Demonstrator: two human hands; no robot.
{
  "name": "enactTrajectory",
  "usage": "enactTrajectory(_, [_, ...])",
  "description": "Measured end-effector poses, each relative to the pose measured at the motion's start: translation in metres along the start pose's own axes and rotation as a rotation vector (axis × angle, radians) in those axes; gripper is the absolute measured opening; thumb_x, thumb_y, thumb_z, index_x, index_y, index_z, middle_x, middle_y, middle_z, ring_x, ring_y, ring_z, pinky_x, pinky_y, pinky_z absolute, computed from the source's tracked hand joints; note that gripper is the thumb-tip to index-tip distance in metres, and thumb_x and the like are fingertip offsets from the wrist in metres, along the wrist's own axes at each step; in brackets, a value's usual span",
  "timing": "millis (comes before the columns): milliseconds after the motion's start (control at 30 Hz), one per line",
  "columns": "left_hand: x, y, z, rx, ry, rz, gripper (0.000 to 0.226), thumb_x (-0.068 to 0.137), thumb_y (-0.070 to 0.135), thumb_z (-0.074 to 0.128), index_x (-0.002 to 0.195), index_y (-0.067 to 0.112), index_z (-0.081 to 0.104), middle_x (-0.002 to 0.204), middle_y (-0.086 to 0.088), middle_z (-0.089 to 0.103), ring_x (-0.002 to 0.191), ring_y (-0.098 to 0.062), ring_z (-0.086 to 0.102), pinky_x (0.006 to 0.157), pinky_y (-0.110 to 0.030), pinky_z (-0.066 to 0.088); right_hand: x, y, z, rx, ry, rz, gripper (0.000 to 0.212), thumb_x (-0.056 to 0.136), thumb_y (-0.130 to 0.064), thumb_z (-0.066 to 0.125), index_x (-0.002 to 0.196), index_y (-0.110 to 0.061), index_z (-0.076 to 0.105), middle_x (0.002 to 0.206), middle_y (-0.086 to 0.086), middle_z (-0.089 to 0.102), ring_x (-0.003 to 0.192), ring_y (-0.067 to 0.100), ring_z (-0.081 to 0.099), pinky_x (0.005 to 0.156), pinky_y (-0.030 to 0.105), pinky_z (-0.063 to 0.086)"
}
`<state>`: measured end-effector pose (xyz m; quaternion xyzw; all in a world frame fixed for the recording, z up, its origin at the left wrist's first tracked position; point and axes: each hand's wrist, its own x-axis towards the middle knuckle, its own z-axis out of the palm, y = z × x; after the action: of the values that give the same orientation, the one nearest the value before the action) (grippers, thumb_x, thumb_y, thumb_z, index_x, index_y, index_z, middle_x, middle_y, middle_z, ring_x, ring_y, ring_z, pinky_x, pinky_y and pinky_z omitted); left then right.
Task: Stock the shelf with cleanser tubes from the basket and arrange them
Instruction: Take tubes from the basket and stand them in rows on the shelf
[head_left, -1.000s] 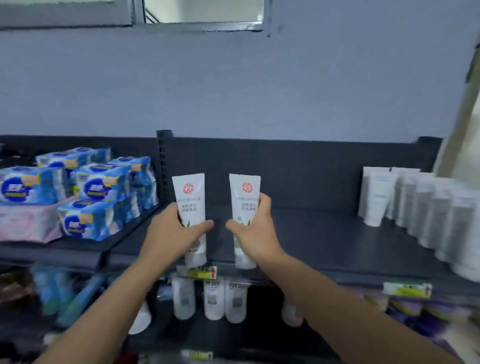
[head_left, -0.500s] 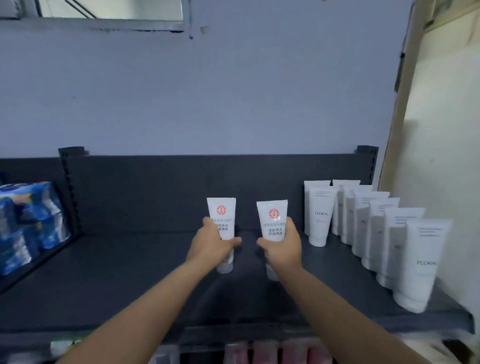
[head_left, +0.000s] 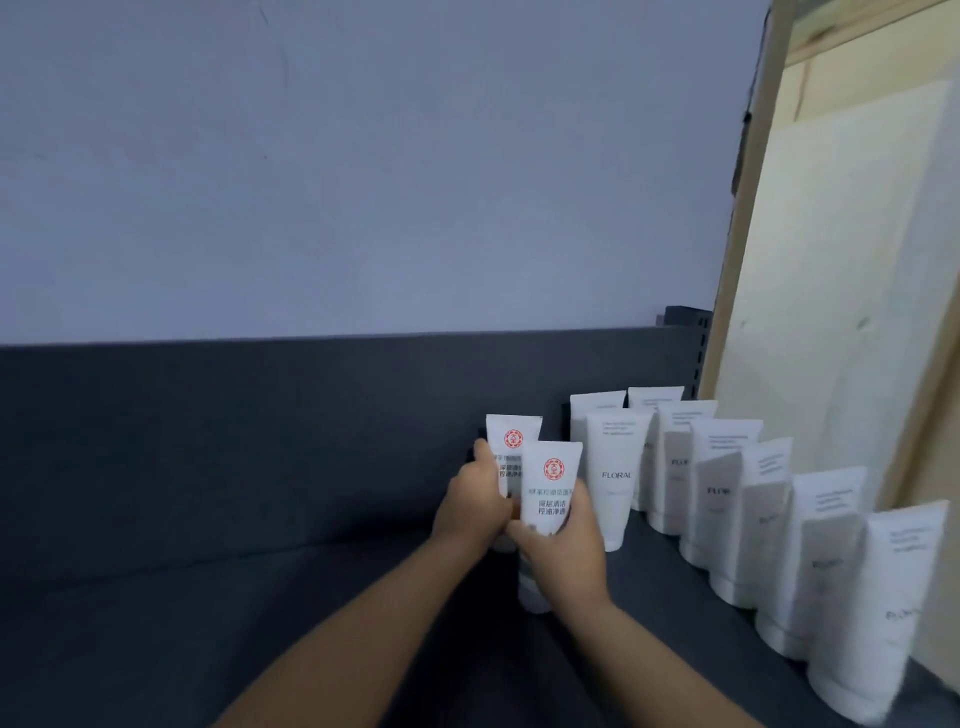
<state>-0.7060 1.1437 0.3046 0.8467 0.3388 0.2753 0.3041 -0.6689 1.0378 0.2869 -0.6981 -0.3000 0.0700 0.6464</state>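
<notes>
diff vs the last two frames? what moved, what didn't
Both red-logo tubes went from side by side near the shelf's left end to the right, up against the FLORAL tubes. They are now staggered: the left hand holds the rear tube, the right hand holds the front tube, which overlaps it. Neither grip was released. The FLORAL rows look unchanged.

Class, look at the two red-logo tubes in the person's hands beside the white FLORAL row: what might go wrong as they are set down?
1. The right hand holds its tube close to the nearest FLORAL tube; a nudge might topple that upright row.
2. The tubes overlap, so the left hand tube may be knocked askew.
</notes>
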Motion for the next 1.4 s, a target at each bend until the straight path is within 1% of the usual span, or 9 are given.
enactTrajectory(100, [0.008, 0.0, 0.005, -0.151, -0.025, -0.024, 0.034, 0.074, 0.051, 0.044, 0.087, 0.021, 0.034, 0.099, -0.012, 0.066, 0.094, -0.032, 0.063, 0.082, -0.044, 0.052, 0.003, 0.004, -0.007, -0.399, -0.144, 0.006, 0.044, 0.058, -0.025, 0.073, 0.095, -0.022, 0.05, 0.095, 0.0, 0.061, 0.084, 0.018, 0.062, 0.059, 0.024, 0.045])
enactTrajectory(233, [0.015, -0.027, 0.018, -0.449, -0.139, -0.079, 0.028, 0.077, 0.035, 0.066, 0.094, 0.023, 0.047, 0.091, -0.001, 0.07, 0.081, -0.01, 0.071, 0.092, -0.042, 0.053, 0.003, 0.0, -0.014, -0.711, -0.37, 0.024, 0.048, 0.065, -0.027, 0.075, 0.109, -0.019, 0.056, 0.101, 0.0, 0.067, 0.092, 0.019, 0.065, 0.072, 0.027, 0.051])
enactTrajectory(300, [0.018, -0.038, 0.02, -0.39, -0.148, -0.119, 0.048, 0.067, 0.041, 0.062, 0.109, 0.021, 0.056, 0.107, 0.001, 0.065, 0.093, -0.004, 0.065, 0.102, -0.03, 0.046, 0.003, 0.0, -0.013, -0.695, -0.383, -0.005, 0.05, 0.063, -0.031, 0.079, 0.109, -0.026, 0.058, 0.098, -0.004, 0.07, 0.09, 0.017, 0.067, 0.076, 0.027, 0.054])
enactTrajectory(367, [0.018, -0.032, 0.015, -0.321, -0.087, -0.119, 0.015, 0.075, 0.033, 0.06, 0.086, 0.026, 0.054, 0.091, -0.001, 0.063, 0.085, -0.017, 0.058, 0.086, -0.036, 0.048, 0.004, 0.001, -0.011, -0.687, -0.369, -0.014, 0.039, 0.064, -0.033, 0.08, 0.094, -0.031, 0.056, 0.091, -0.005, 0.068, 0.087, 0.017, 0.068, 0.073, 0.025, 0.052])
enactTrajectory(433, [0.022, -0.027, 0.014, -0.259, -0.031, -0.078, 0.02, 0.085, 0.023, 0.057, 0.069, 0.024, 0.045, 0.082, -0.004, 0.063, 0.08, -0.023, 0.062, 0.072, -0.034, 0.048, 0.006, 0.004, -0.008, -0.641, -0.328, 0.041, 0.033, 0.065, -0.035, 0.08, 0.076, -0.03, 0.049, 0.078, -0.007, 0.065, 0.075, 0.014, 0.068, 0.064, 0.024, 0.052])
enactTrajectory(533, [0.02, -0.025, 0.014, -0.169, -0.007, 0.018, 0.022, 0.071, 0.039, 0.063, 0.08, 0.022, 0.051, 0.087, 0.003, 0.065, 0.082, -0.018, 0.064, 0.072, -0.037, 0.055, 0.013, 0.017, -0.004, -0.572, -0.256, 0.116, 0.034, 0.06, -0.04, 0.079, 0.084, -0.022, 0.062, 0.074, -0.004, 0.069, 0.064, 0.01, 0.068, 0.061, 0.028, 0.057])
enactTrajectory(700, [0.027, -0.029, 0.018, -0.094, 0.042, 0.067, 0.019, 0.079, 0.032, 0.06, 0.088, 0.02, 0.049, 0.098, 0.0, 0.06, 0.089, -0.021, 0.061, 0.078, -0.042, 0.055, 0.029, 0.032, 0.01, -0.532, -0.175, 0.135, 0.046, 0.052, -0.043, 0.067, 0.09, -0.017, 0.059, 0.08, 0.0, 0.068, 0.07, 0.016, 0.068, 0.06, 0.03, 0.058])
enactTrajectory(1033, [0.023, -0.05, 0.025, -0.205, 0.018, 0.16, 0.03, 0.074, 0.014, 0.077, 0.094, 0.009, 0.054, 0.098, -0.003, 0.061, 0.078, -0.016, 0.057, 0.068, -0.024, 0.05, 0.044, 0.041, 0.019, -0.631, -0.166, 0.094, 0.044, 0.059, -0.036, 0.059, 0.092, -0.006, 0.06, 0.08, 0.003, 0.064, 0.066, 0.019, 0.056, 0.041, 0.02, 0.025])
enactTrajectory(1400, [0.014, -0.047, 0.024, -0.281, 0.052, 0.083, 0.05, 0.077, 0.006, 0.074, 0.119, 0.008, 0.048, 0.108, -0.006, 0.059, 0.094, -0.021, 0.061, 0.077, -0.027, 0.052, 0.036, 0.036, 0.018, -0.473, -0.129, 0.178, 0.044, 0.067, -0.031, 0.075, 0.099, -0.007, 0.056, 0.095, 0.007, 0.067, 0.081, 0.022, 0.062, 0.05, 0.022, 0.039])
